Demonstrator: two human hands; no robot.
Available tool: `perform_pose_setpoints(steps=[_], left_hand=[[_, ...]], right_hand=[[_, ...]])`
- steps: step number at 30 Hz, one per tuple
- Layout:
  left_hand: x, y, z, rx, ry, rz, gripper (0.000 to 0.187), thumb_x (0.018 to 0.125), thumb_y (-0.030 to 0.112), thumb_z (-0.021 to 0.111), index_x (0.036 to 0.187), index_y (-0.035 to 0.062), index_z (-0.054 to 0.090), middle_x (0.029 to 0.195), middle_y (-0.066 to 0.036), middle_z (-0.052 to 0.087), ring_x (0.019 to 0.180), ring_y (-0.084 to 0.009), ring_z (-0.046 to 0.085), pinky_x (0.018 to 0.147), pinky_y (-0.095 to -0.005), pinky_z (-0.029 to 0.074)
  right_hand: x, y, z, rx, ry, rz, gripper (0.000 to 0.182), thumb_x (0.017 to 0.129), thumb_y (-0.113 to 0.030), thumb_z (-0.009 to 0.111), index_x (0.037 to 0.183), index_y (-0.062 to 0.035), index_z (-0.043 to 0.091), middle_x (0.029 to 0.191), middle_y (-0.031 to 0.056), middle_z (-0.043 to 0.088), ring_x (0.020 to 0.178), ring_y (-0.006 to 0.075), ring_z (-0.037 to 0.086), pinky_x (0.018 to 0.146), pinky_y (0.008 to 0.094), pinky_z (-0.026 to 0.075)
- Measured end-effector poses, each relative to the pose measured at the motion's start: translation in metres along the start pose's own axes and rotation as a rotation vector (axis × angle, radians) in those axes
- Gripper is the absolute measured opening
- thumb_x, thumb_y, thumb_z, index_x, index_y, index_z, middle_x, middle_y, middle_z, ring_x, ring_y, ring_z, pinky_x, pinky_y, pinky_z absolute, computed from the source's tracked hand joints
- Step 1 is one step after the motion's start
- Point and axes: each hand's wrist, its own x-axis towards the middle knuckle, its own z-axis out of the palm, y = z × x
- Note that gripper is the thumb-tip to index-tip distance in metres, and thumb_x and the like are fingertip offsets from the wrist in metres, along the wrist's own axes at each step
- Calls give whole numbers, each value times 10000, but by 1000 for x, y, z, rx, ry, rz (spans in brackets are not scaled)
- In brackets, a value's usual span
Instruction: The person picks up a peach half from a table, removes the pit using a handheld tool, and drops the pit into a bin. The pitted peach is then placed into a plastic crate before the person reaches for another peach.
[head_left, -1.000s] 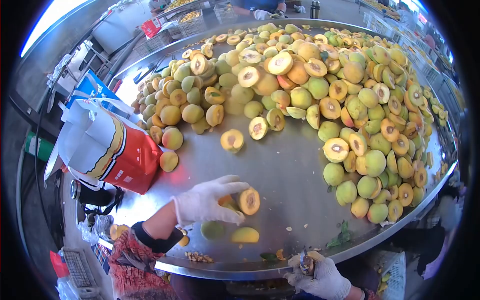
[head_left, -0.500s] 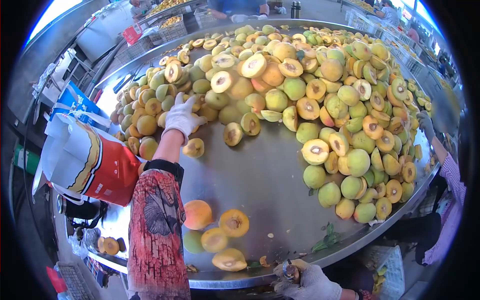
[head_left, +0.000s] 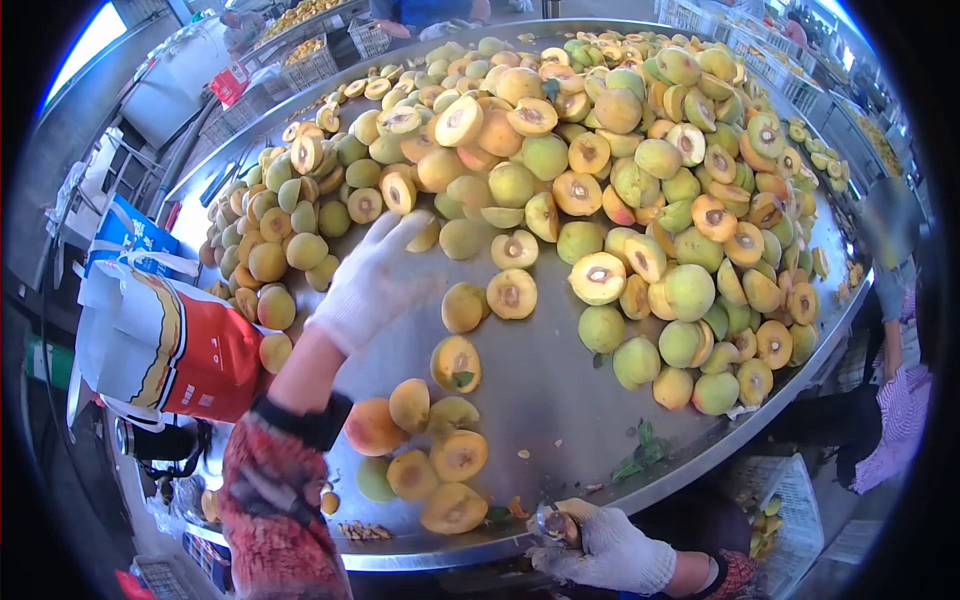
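Observation:
A large heap of whole and halved yellow-green fruit point(head_left: 640, 185) covers much of the metal table point(head_left: 540, 390). My left hand point(head_left: 372, 282), in a white glove, is over the table beside the heap's near left edge, fingers spread and holding nothing. Near the front rim, my gloved right hand point(head_left: 610, 550) is wrapped round a small tool point(head_left: 556, 526) with a metal ring and a brownish handle. A small group of fruit point(head_left: 458, 455), whole and halved, rests near the front of the table, between my hands.
A red and white bag point(head_left: 205, 350) stands at the left, with a blue bag point(head_left: 135, 235) behind it. Leaves point(head_left: 643, 452) lie near the front rim. A co-worker in striped sleeves point(head_left: 895, 425) is at the right. A crate point(head_left: 790, 510) sits below the table.
My left hand has come back from the heap towards me. More fruit now lies in the front group and between it and the heap. The view has shifted slightly.

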Motion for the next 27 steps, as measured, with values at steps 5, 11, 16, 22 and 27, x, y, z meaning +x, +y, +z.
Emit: perform_pose_setpoints(steps=[5,11,16,22,27], left_hand=[[56,44,62,185,-207,30,721,718,302,744,1366,174,455,1404,-246,388,1181,-400,506,992,-417,434],[51,31,102,99,-229,40,526,746,146,669,1259,175,554,1365,-265,402,1164,-433,507,1007,-425,429],[5,60,110,108,-355,182,438,687,114,731,1107,173,622,1331,-227,434,1073,-418,560,915,-447,473],[-47,108,70,58,-530,195,441,739,194,704,1160,117,598,1098,-168,545,1025,-378,570,886,-420,474],[-97,150,17,-217,-216,179,608,667,96,753,1233,55,534,1153,-173,562,1068,-355,570,917,-376,472]], right_hand=[[2,2,6,-18,4,59,421,796,-314,733,1107,-72,584,872,114,614,814,240,629,767,349,485],[-10,-8,13,179,-29,75,436,810,-266,701,1174,-69,564,937,120,619,882,236,631,804,340,479],[-1,10,24,-11,49,-273,447,840,-312,637,1178,-45,516,967,191,600,905,315,627,805,401,484],[10,21,23,-41,315,-509,484,859,-348,640,1188,-23,495,976,202,619,890,310,632,799,384,495],[4,15,1,212,419,-345,445,872,-322,655,1173,-26,512,939,136,616,879,190,619,787,347,500]])
